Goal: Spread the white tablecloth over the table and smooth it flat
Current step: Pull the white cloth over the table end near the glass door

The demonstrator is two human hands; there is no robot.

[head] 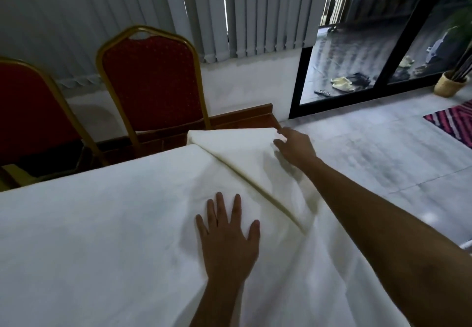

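White cloth (102, 224) spread over the table (245, 119), with a folded flap lying diagonally at its far right corner. Left hand (227, 234) pressed flat on the cloth, fingers splayed, just on the near side of the fold. Right hand (296, 147) at the flap's far corner, fingers pinching its edge. Bare wood showing just beyond the flap. Red chair (153, 81) and second chair (25, 112) past the cloth's far edge, blinds (255, 12) behind them, striped rug (452, 122) well off to the cloth's right.

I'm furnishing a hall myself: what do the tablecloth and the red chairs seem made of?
The tablecloth looks like woven fabric, matte white, perhaps cotton or polyester: it creases and folds softly. The chairs have red dotted upholstery, likely cloth, in gold-painted tubular frames, probably metal.
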